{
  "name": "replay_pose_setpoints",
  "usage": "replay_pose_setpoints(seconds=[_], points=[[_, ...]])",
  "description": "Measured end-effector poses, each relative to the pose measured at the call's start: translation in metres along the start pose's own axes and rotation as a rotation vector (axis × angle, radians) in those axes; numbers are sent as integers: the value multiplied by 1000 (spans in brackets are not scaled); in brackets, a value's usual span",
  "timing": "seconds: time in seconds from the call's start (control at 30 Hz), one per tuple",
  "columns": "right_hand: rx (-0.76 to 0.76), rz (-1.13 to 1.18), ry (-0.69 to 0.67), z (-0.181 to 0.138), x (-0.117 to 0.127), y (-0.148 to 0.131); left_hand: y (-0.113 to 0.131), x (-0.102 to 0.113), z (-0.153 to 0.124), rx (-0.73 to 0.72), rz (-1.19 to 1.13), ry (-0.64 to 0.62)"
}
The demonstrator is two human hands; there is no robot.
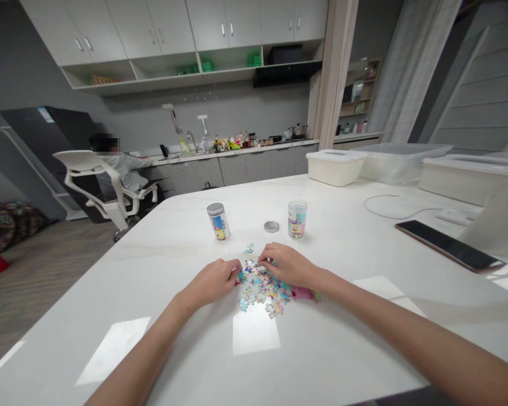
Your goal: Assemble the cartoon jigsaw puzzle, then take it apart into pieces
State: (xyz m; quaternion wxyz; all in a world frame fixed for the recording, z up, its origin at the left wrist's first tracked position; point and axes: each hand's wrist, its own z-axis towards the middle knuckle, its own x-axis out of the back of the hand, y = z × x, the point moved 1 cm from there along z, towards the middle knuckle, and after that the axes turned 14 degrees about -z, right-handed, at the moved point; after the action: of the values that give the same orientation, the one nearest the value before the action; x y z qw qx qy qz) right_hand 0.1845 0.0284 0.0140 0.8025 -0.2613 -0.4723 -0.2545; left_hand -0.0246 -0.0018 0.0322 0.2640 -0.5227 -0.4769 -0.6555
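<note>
Small colourful jigsaw pieces (260, 290) lie in a loose pile on the white table in front of me. My left hand (215, 280) is at the pile's left edge, fingers curled and pinched on a light blue jigsaw piece. From the right, my right hand (287, 264) reaches over the back of the pile. Its thumb and forefinger are pinched together at a jigsaw piece, partly hidden by the fingers. A few pieces (249, 248) lie apart behind the pile. Something pink (302, 293) shows under my right wrist.
Behind the pile stand a lidded printed can (218, 221) and a clear printed jar (297, 219), with a silver lid (271, 226) between them. A phone (446, 245), a white cable (400, 217) and lidded plastic bins (336, 168) are on the right. A person (125, 169) sits at the far counter.
</note>
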Motion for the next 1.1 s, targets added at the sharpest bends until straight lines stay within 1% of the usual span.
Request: replay_pose_setpoints(seconds=[0.07, 0.13, 0.23, 0.3, 0.5, 0.63, 0.7, 0.8, 0.93, 1.1], points=[[-30, 29, 3, 1, 0, 4, 0, -1, 0, -2, -20, -12], [-77, 97, -4, 2, -1, 8, -1, -2, 1, 5, -12, 11], [-140, 222, -35, 3, -3, 14, -4, -4, 3, 13, -2, 25], [-154, 257, -53, 3, -5, 18, -6, -4, 3, 21, 3, 20], [-113, 79, -55, 0, -6, 21, -8, -3, 3, 23, 42, 34], [-124, 65, -63, 0, -4, 22, -2, -4, 1, -66, 47, 26], [-129, 66, -61, 0, -4, 22, 3, -8, 1, -103, 54, 30], [-135, 65, -53, 0, -5, 22, 12, -18, 3, -116, 63, 54], [-132, 53, -60, 1, -6, 20, 22, -30, 7, -133, 87, 23], [-114, 41, -57, 1, -8, 20, 22, -32, 8, -132, 125, 12]])
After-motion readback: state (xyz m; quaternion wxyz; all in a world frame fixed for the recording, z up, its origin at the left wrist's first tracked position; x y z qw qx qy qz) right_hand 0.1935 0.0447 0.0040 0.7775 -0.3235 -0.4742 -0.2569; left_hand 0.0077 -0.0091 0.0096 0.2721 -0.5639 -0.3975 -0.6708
